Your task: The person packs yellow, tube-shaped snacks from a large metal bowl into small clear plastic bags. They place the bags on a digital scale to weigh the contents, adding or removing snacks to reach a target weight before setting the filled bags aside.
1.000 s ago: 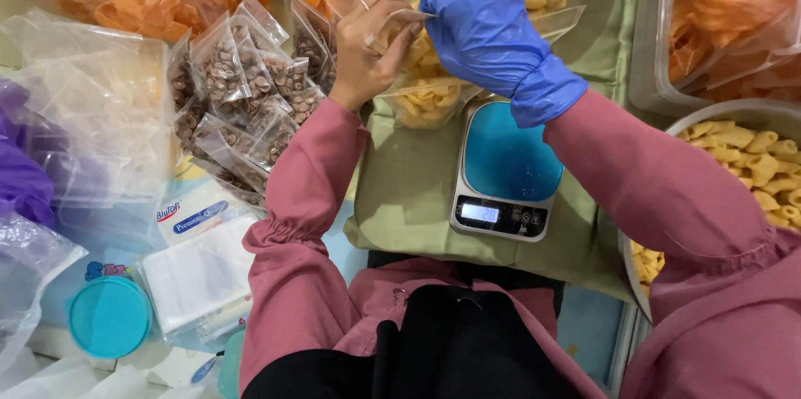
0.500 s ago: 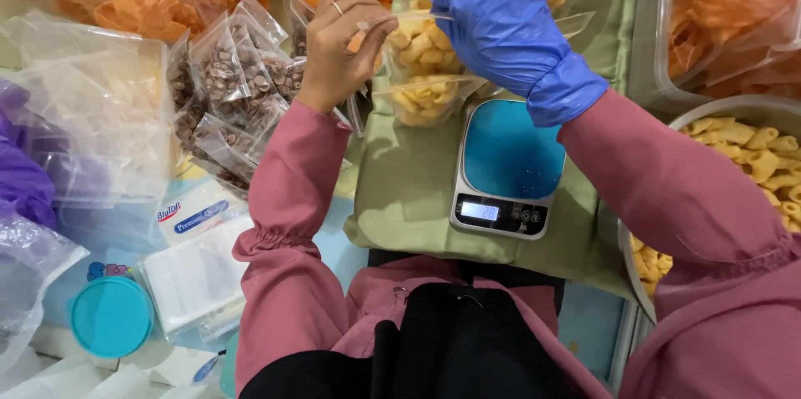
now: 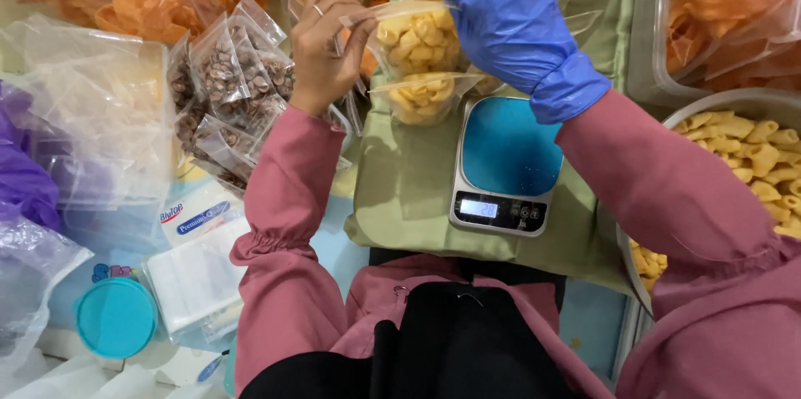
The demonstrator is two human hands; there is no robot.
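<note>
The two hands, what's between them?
In the head view, a small clear bag of yellow snacks spans the gap between the bare left hand and the gloved right hand.

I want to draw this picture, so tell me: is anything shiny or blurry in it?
In the head view, the light is bright and even, with soft shadows. The clear bag of yellow snacks held by the left hand and gloved right hand shows small glints. The scale looks sharp, while the picture's edges bend and go slightly soft.
</note>
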